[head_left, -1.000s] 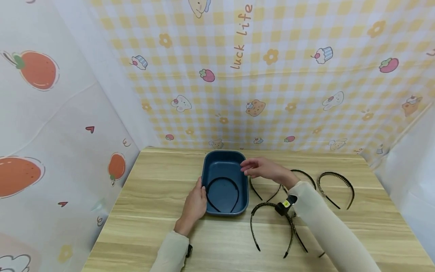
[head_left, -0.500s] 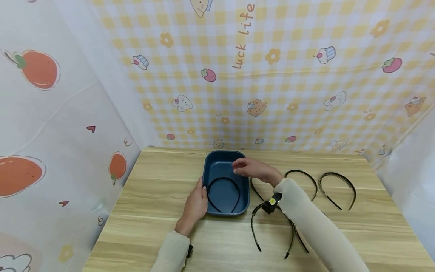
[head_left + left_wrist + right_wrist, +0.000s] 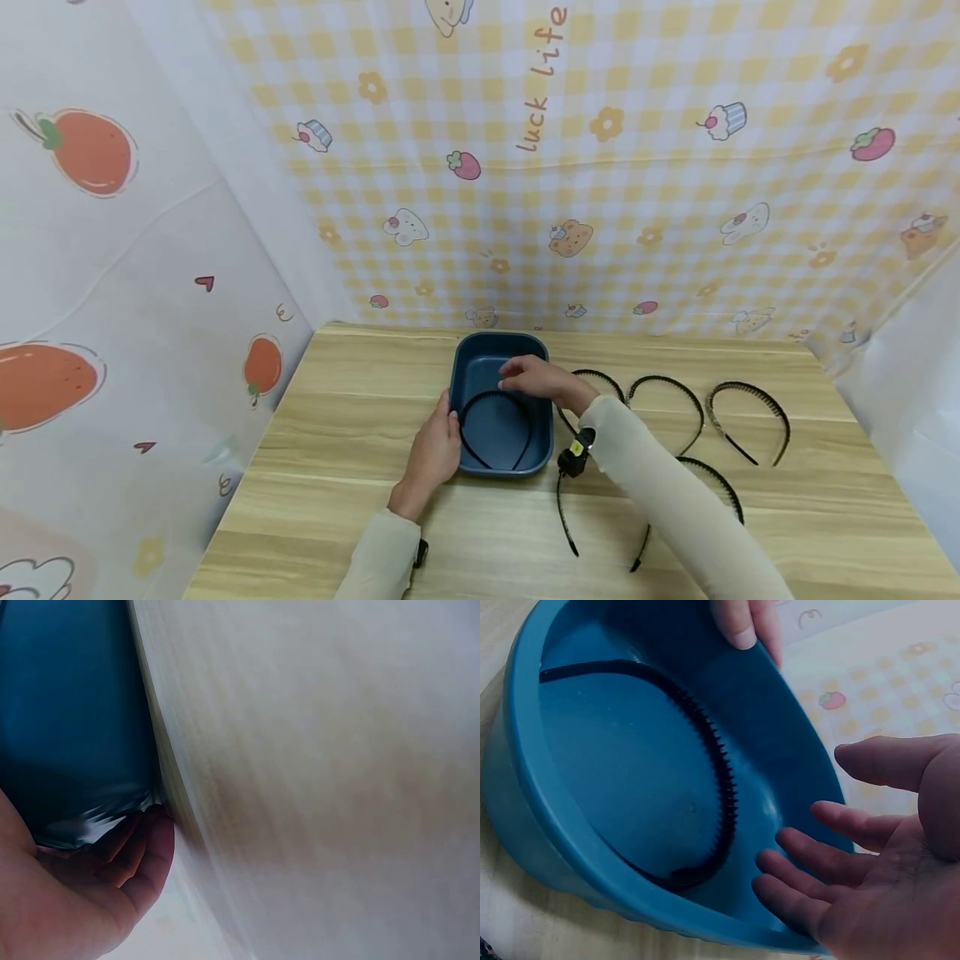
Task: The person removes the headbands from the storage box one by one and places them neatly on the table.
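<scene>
A deep blue plastic basin stands on the wooden table, with one black toothed headband lying inside toward its near end. My left hand grips the basin's left side, the thumb over the rim. In the left wrist view its curled fingers lie against the outside of the basin. Over the basin's right rim reaches my right hand, holding nothing. The right wrist view shows this hand's fingers spread and relaxed above the inside, apart from the headband.
To the right of the basin several more headbands lie on the table: one behind my wrist, one in the middle, one at far right. Nearer ones are partly hidden by my right sleeve. A patterned cloth hangs behind.
My right hand has moved left and slightly down, from the basin's right rim to above its inside. The left hand and the headband in the basin have stayed in place.
</scene>
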{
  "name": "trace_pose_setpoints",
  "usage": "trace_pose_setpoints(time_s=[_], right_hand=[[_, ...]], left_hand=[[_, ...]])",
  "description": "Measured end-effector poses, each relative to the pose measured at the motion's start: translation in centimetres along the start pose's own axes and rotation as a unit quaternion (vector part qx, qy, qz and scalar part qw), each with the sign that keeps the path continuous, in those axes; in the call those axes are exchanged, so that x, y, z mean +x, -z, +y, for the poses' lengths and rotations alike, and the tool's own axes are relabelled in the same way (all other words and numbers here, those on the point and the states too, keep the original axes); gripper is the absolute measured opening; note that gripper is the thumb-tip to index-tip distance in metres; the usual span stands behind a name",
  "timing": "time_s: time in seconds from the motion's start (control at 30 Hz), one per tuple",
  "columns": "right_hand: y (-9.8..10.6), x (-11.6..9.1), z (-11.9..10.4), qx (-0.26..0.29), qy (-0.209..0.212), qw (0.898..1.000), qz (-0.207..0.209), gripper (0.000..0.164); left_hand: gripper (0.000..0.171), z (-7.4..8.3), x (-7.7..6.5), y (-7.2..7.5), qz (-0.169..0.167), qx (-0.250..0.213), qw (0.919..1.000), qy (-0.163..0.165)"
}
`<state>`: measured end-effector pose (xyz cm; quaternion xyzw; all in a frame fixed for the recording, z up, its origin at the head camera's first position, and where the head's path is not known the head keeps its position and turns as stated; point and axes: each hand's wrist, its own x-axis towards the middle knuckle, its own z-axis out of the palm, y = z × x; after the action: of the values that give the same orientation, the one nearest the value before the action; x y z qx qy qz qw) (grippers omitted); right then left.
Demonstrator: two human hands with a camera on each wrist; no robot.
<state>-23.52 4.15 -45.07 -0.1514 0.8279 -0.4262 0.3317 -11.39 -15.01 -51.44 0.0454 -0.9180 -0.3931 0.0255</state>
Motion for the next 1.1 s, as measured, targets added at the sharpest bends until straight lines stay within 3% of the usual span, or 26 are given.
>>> trace_pose_setpoints(time_s=[0.27,0.73,1.1], right_hand=[[-0.7,0.8,-0.1,-0.004,-0.005,1.000,0.020,0.039],[-1.0,1.6,-0.1,0.020,-0.053,0.998,0.000,0.042],[-1.0,2.0,0.3,0.044,-0.079,0.996,-0.019,0.034]], left_hand=[[0.051,0.0,0.0,0.1,0.006,0.002,1.0000,0.000],[0.051,-0.2,-0.1,-0.1,-0.001,0.005,1.0000,0.003],[0.050,0.1,-0.1,0.0,0.004,0.003,1.0000,0.001]])
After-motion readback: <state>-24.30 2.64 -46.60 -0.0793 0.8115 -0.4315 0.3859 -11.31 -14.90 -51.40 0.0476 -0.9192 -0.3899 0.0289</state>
